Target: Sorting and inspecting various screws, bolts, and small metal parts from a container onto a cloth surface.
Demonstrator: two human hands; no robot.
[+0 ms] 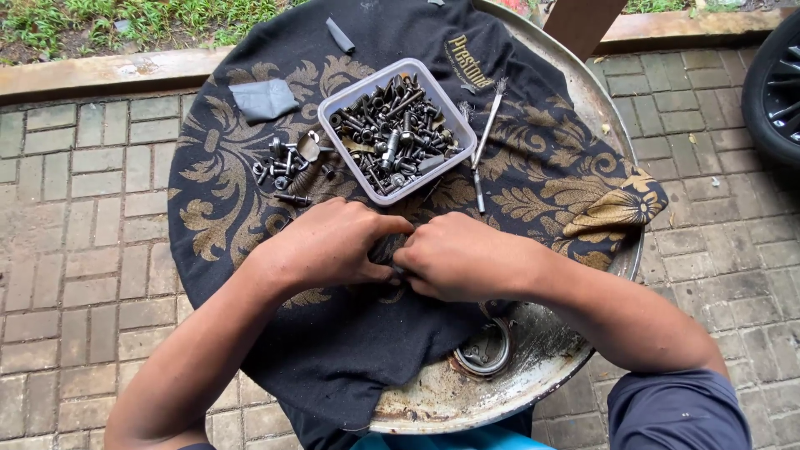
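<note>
My left hand and my right hand meet knuckle to knuckle on a black cloth with gold patterns, fingers curled down and pinched together where they touch. What they grip is hidden under the fingers; it may be a small part or a fold of cloth. Just beyond them stands a clear plastic tub full of dark bolts and screws. A small pile of loose bolts lies left of the tub.
The cloth covers a round rusty metal drum top with a bung cap. A thin brush lies right of the tub, grey scraps at left. Brick paving surrounds; a tyre stands at right.
</note>
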